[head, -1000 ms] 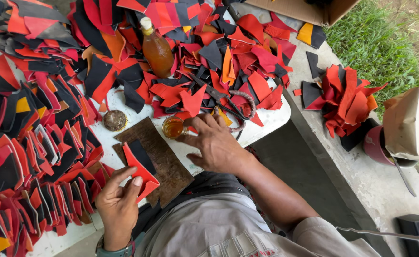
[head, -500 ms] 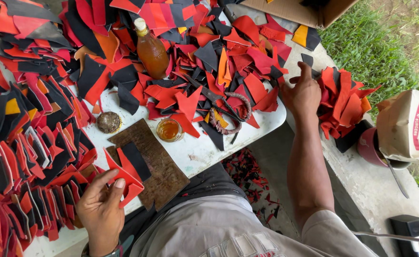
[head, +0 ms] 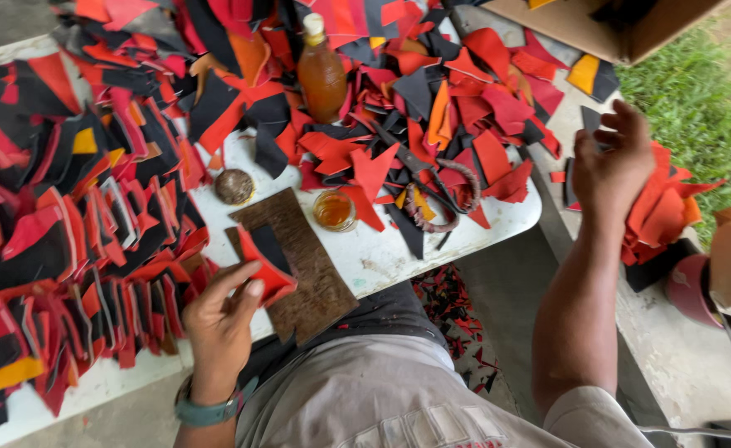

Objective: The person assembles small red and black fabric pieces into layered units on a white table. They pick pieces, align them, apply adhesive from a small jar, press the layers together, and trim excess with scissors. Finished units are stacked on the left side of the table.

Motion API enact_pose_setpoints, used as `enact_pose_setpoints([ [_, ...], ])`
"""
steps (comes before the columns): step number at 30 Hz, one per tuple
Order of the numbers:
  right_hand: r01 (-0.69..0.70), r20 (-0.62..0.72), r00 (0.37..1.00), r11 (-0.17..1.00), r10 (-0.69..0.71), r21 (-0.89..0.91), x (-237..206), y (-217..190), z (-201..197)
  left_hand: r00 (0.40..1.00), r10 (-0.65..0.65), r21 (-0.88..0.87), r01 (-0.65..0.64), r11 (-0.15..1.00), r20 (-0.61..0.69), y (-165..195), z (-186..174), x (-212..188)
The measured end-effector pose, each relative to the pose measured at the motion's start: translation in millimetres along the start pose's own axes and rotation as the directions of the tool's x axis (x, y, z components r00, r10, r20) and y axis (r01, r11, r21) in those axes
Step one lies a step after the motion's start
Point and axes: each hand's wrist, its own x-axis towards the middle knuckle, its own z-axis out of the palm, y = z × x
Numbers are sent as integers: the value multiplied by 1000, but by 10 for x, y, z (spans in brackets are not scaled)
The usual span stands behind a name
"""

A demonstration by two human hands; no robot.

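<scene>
My left hand [head: 220, 319] pinches a folded red and black piece [head: 264, 267] at the near edge of a brown wooden board [head: 303, 265] on the white table [head: 498, 222]. Out to the right, my right hand [head: 613, 166] reaches over a pile of red and orange pieces [head: 662, 214] on a concrete ledge, fingers curled around a dark piece at the pile's left edge. A small glass jar of amber liquid [head: 334, 209] stands just past the board. A round brown lid [head: 234, 187] lies to the board's left.
An amber bottle [head: 321, 73] stands among loose red, black and orange scraps. Folded pieces stacked in rows [head: 83, 249] fill the table's left. Scissors [head: 432, 187] lie right of the jar. A cardboard box [head: 606, 29] sits at top right, a red pot [head: 693, 286] by the ledge.
My right hand has left the jar by the board and swung right to the pile on the ledge. My left hand keeps its hold on the folded piece.
</scene>
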Motion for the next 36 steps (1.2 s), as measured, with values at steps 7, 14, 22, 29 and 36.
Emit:
enact_pose_setpoints([
  [7,-134,94,991,744,96,655,-365,-640,-42,992,68,-230,-43,972,105,127,161,113],
  [14,-248,275,961,412,-6,877,-600,-1221,-40,983,93,-604,23,797,159,103,207,148],
  [22,-231,405,819,413,-406,881,-1012,-1971,193,957,123,-782,136,609,262,106,261,146],
  [29,-163,487,664,527,-567,834,-1201,-2499,244,921,91,-842,302,448,379,116,218,76],
  [36,130,486,608,683,-627,719,-1191,-2700,236,890,133,-835,345,429,436,155,198,4],
])
